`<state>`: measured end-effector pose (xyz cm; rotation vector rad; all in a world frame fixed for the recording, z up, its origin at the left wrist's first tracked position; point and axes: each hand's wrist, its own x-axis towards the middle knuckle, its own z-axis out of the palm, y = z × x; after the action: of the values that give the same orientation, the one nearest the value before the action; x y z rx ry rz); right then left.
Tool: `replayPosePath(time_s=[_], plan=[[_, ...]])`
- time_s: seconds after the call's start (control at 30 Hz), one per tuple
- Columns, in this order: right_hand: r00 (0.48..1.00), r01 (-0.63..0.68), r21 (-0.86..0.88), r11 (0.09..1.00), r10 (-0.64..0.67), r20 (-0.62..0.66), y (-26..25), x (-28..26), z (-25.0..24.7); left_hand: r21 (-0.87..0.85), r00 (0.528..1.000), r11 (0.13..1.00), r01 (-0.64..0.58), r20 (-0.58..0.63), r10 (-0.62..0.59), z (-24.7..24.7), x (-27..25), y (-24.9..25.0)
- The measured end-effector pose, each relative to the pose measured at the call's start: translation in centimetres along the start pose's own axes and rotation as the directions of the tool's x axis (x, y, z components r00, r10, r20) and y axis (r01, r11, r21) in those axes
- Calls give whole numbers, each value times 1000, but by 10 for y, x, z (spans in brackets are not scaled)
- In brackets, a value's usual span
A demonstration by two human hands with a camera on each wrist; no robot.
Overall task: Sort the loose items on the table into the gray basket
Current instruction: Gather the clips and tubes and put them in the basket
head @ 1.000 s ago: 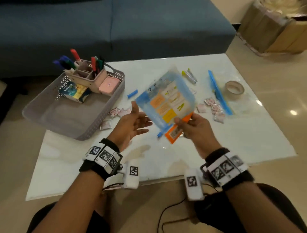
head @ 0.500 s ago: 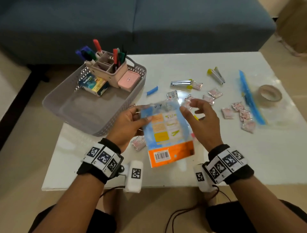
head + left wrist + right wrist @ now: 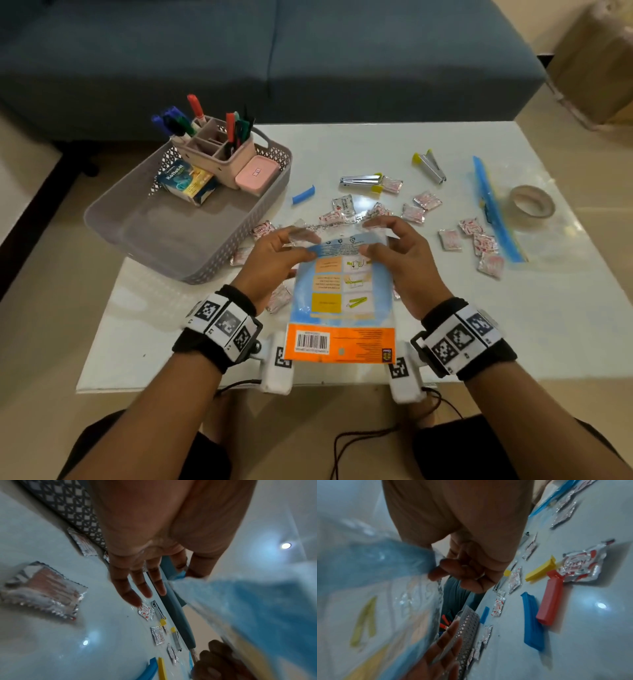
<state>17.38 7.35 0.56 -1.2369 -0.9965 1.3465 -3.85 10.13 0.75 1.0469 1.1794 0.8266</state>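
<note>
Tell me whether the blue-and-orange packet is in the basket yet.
Not yet: both hands, left hand and right hand, pinch the packet above the table, beside the gray basket.

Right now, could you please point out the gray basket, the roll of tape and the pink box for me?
gray basket (image 3: 219, 263): head view, on its near lattice wall.
roll of tape (image 3: 544, 210): head view, on the ring's right side.
pink box (image 3: 257, 173): head view, on the middle of its lid.
</note>
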Motion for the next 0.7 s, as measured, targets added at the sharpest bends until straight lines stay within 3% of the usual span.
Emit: replayPosePath(time_s=[0.1,0.2,0.37,0.43,0.47,0.57,0.63,0.7], plan=[[974,208,-143,968,-218,-57,1,-6,6,189,969,968,-166,-150,196,2,2,-1],[917,367,-252,895,-394,-67,-3,-10,10,270,885,929,-255,-323,337,2,-1,4],[856,461,-214,861,-495,-147,-21,-9,-3,258,879,901,-348,-245,409,-8,-14,18],[817,488,-269,830,-543,-194,-24,-7,-9,274,866,896,-351,-268,421,-15,-18,21],[786,503,-342,794,-585,-203,-25,-7,-10,264,883,909,-323,-263,390,-17,-20,24],[642,567,-637,522,-764,-55,-19,-13,1,47,982,984,-173,-73,176,-11,-28,31],[584,569,-766,299,-802,121,-9,-18,19,-54,989,994,-98,101,103,6,-35,32],[571,550,-817,173,-792,216,2,-21,35,-93,983,989,-114,133,125,24,-39,27]])
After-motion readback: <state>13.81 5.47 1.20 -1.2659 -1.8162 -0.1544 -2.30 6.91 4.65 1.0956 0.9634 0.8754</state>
